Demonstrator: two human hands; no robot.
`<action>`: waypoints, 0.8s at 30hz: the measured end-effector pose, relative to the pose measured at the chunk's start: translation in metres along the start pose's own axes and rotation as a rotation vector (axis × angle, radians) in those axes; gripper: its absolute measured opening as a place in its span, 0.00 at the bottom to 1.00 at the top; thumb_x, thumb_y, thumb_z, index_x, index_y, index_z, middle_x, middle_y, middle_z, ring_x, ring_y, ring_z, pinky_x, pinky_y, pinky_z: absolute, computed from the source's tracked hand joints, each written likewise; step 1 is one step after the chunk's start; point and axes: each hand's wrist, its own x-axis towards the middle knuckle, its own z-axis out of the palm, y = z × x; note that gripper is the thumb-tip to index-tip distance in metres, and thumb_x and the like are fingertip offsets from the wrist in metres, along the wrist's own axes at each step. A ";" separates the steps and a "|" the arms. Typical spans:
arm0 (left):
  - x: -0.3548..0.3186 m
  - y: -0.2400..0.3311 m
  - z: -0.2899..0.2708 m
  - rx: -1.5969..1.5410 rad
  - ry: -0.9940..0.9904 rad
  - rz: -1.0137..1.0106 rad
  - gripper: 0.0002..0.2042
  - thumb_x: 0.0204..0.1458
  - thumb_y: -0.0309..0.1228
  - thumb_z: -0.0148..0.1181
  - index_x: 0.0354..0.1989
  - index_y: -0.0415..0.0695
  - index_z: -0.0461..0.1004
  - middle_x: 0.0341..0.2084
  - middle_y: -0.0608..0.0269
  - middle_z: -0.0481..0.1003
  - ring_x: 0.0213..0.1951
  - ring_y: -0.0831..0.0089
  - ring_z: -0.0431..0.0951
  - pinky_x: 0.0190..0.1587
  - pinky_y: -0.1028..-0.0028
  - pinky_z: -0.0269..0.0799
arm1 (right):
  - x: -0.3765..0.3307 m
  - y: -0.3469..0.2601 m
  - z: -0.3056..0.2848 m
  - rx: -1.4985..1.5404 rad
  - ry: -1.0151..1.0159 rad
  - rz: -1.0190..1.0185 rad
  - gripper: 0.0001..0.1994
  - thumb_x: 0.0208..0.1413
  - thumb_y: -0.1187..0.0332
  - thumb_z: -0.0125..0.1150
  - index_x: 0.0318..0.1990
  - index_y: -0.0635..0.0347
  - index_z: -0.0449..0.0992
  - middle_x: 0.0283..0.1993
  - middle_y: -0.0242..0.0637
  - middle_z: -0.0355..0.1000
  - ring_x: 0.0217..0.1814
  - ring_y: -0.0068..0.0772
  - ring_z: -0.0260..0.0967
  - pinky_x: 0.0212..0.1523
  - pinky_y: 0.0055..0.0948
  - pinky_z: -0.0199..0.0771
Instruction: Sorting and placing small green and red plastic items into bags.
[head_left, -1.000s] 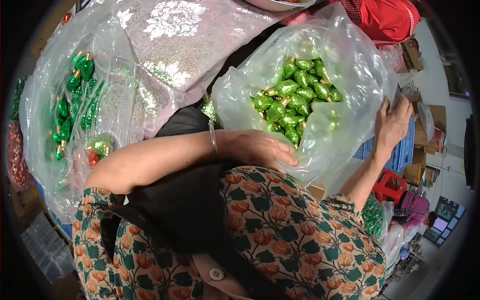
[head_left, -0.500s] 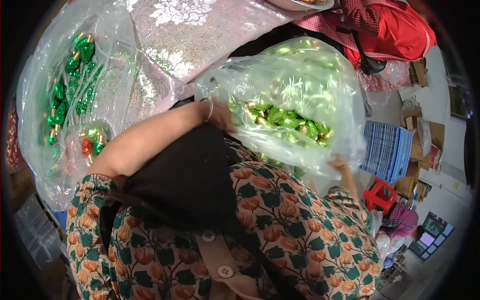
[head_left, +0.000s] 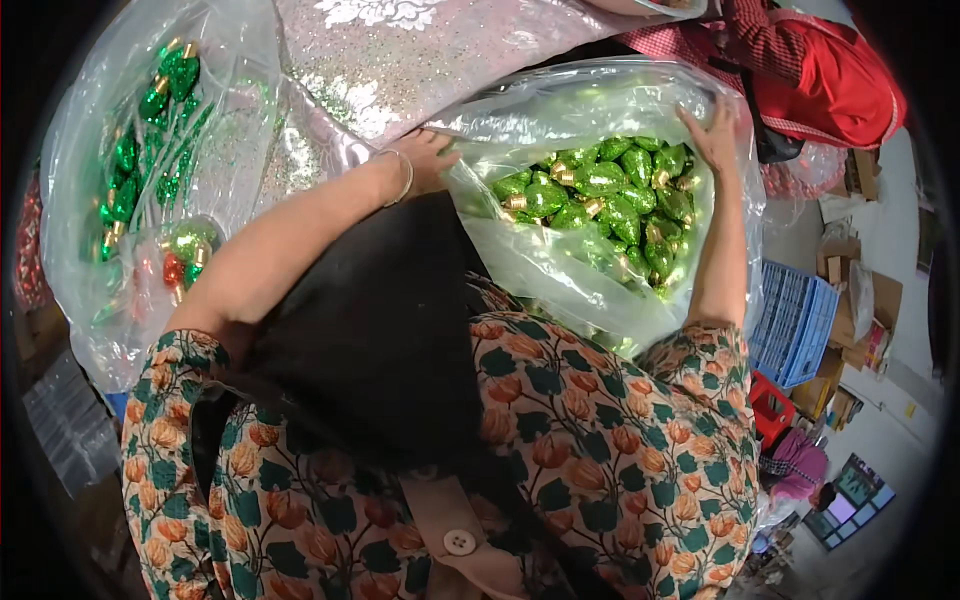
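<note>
Against the floral blouse, both hands clutch a crinkly clear plastic bag (head_left: 560,270) of glossy green bulb-shaped ornaments (head_left: 610,195). The left hand (head_left: 425,160) pinches its near rim, fingertips hidden in film; the right hand (head_left: 712,135) presses its far edge. Beyond lies a second bag (head_left: 130,200), contents blurred, on glittery cloth (head_left: 400,60).

— What is the person wearing?
— A short-sleeved top (head_left: 600,440) is covering the lower half of the frame, dark green with orange flowers and a plain tan button strip.
— Anything on the arms?
— A thin bracelet (head_left: 405,178) is circling the left wrist, upper middle.
</note>
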 end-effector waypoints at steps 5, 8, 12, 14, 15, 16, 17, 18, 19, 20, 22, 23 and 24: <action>-0.017 0.019 -0.018 -0.537 0.170 -0.233 0.31 0.51 0.44 0.51 0.63 0.50 0.50 0.62 0.43 0.48 0.61 0.45 0.53 0.61 0.60 0.53 | 0.064 0.001 0.072 -0.197 -0.132 0.225 0.44 0.47 0.37 0.49 0.64 0.61 0.49 0.65 0.61 0.45 0.64 0.62 0.49 0.63 0.43 0.50; -0.004 0.032 -0.041 -0.430 0.519 -0.069 0.35 0.47 0.40 0.58 0.63 0.50 0.50 0.59 0.41 0.53 0.58 0.48 0.59 0.59 0.61 0.56 | 0.093 0.081 0.102 -0.263 -0.100 0.230 0.44 0.47 0.36 0.47 0.64 0.59 0.50 0.64 0.60 0.46 0.64 0.60 0.49 0.63 0.45 0.49; 0.010 0.011 -0.021 -0.510 0.166 -0.117 0.35 0.49 0.40 0.57 0.64 0.48 0.49 0.57 0.39 0.56 0.57 0.49 0.60 0.59 0.63 0.54 | 0.091 0.138 0.120 -0.073 -0.181 0.141 0.42 0.47 0.34 0.45 0.62 0.57 0.55 0.62 0.57 0.53 0.65 0.54 0.51 0.62 0.49 0.49; 0.004 -0.003 -0.003 -0.622 0.210 -0.168 0.35 0.48 0.41 0.57 0.63 0.46 0.49 0.56 0.39 0.57 0.57 0.50 0.61 0.59 0.63 0.55 | 0.104 0.106 0.121 0.155 -0.306 0.167 0.40 0.49 0.36 0.44 0.61 0.58 0.58 0.61 0.56 0.56 0.64 0.52 0.52 0.60 0.48 0.53; 0.005 -0.003 0.003 -0.725 0.249 -0.151 0.36 0.48 0.41 0.57 0.63 0.44 0.48 0.55 0.39 0.58 0.57 0.51 0.61 0.59 0.63 0.56 | 0.100 0.105 0.112 0.265 -0.345 0.229 0.35 0.51 0.41 0.44 0.59 0.59 0.61 0.57 0.54 0.60 0.61 0.50 0.56 0.58 0.45 0.56; 0.009 -0.003 0.005 -0.826 0.286 -0.129 0.36 0.48 0.42 0.57 0.63 0.42 0.48 0.54 0.39 0.60 0.56 0.52 0.62 0.58 0.63 0.56 | 0.098 0.109 0.102 0.374 -0.377 0.295 0.30 0.54 0.47 0.45 0.57 0.60 0.64 0.53 0.51 0.64 0.58 0.49 0.60 0.56 0.42 0.60; 0.008 -0.001 0.002 -0.833 0.283 -0.128 0.36 0.48 0.42 0.57 0.63 0.42 0.48 0.54 0.39 0.60 0.56 0.52 0.62 0.58 0.63 0.56 | 0.101 0.094 0.089 0.487 -0.414 0.348 0.25 0.57 0.52 0.45 0.55 0.60 0.67 0.49 0.49 0.68 0.55 0.47 0.63 0.53 0.38 0.64; 0.008 0.002 -0.001 -0.878 0.235 -0.215 0.36 0.48 0.43 0.57 0.62 0.40 0.49 0.53 0.39 0.61 0.56 0.52 0.63 0.58 0.63 0.57 | 0.100 0.082 0.075 0.480 -0.421 0.353 0.25 0.57 0.52 0.45 0.55 0.60 0.67 0.49 0.49 0.68 0.55 0.47 0.63 0.53 0.38 0.64; 0.004 0.003 -0.005 -0.922 0.195 -0.322 0.37 0.47 0.44 0.57 0.62 0.38 0.50 0.52 0.40 0.63 0.55 0.53 0.64 0.57 0.63 0.58 | 0.085 0.035 0.055 -0.052 -0.188 0.173 0.21 0.57 0.55 0.46 0.50 0.62 0.69 0.45 0.49 0.70 0.50 0.47 0.65 0.50 0.37 0.65; 0.002 0.001 -0.007 -0.967 0.158 -0.426 0.37 0.47 0.45 0.57 0.61 0.35 0.50 0.50 0.40 0.65 0.55 0.53 0.64 0.57 0.63 0.58 | 0.048 -0.031 0.025 -0.576 0.067 -0.023 0.18 0.58 0.57 0.47 0.46 0.63 0.72 0.42 0.49 0.71 0.45 0.47 0.68 0.46 0.36 0.67; -0.005 -0.004 0.012 -0.879 0.205 -0.154 0.36 0.46 0.46 0.58 0.59 0.35 0.54 0.47 0.41 0.67 0.52 0.54 0.66 0.54 0.63 0.61 | 0.002 -0.097 0.007 -0.040 0.166 -0.240 0.15 0.55 0.60 0.52 0.41 0.64 0.72 0.39 0.50 0.71 0.41 0.47 0.69 0.43 0.36 0.67; -0.016 -0.006 0.035 -0.768 0.229 0.104 0.35 0.45 0.47 0.58 0.56 0.35 0.58 0.43 0.42 0.68 0.50 0.54 0.68 0.52 0.63 0.63 | -0.033 -0.138 0.007 0.242 0.067 -0.221 0.14 0.52 0.62 0.57 0.38 0.64 0.72 0.37 0.52 0.70 0.40 0.52 0.68 0.41 0.41 0.66; 0.010 -0.001 0.073 -0.668 0.326 0.220 0.27 0.44 0.46 0.59 0.49 0.40 0.66 0.35 0.46 0.70 0.41 0.54 0.71 0.45 0.61 0.66 | -0.070 -0.162 0.007 0.202 0.010 -0.330 0.16 0.51 0.60 0.57 0.40 0.64 0.71 0.37 0.52 0.70 0.39 0.53 0.67 0.40 0.41 0.66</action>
